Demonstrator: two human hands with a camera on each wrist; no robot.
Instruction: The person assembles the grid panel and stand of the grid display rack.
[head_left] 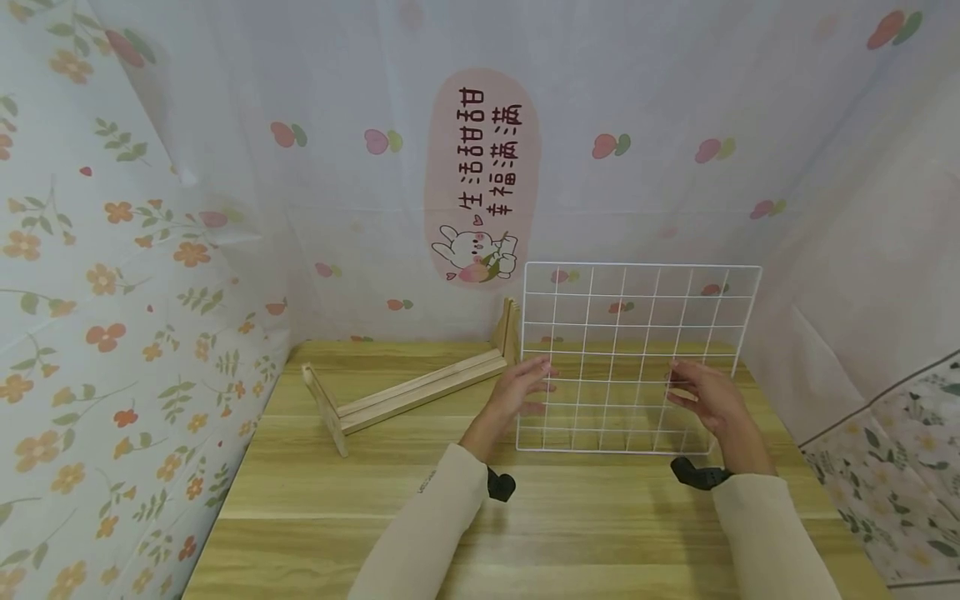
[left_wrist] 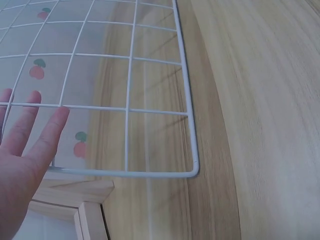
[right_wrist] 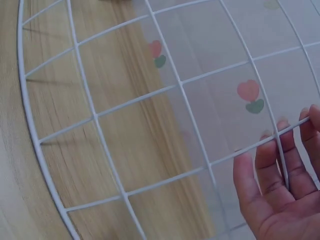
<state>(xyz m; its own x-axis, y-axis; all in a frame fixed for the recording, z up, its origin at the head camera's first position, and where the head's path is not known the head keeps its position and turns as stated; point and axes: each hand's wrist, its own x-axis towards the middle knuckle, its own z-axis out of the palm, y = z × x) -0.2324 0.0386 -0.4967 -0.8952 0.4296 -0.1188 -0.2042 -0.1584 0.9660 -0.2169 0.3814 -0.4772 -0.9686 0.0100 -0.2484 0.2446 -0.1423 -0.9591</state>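
A white wire grid panel (head_left: 645,265) stands upright over the table, its lower edge close to the tabletop. My left hand (head_left: 513,392) is at its left side with fingers nearly straight, fingertips right at a wire in the left wrist view. On the right, my right hand (head_left: 708,396) pinches a wire between thumb and curled fingers, seen near a wire crossing in the right wrist view. Left of the panel lies a light wooden stand (head_left: 423,392), a long slotted bar with an upright piece at each end. Its far end overlaps the panel's left edge in the head view.
Below everything is a wood-grain table (head_left: 300,517). A curtain (head_left: 337,208) with fruit prints and a pink rabbit emblem (head_left: 483,179) hangs behind it. Flowered cloth (head_left: 97,333) covers the left side, and pale cloth (head_left: 885,275) closes off the right.
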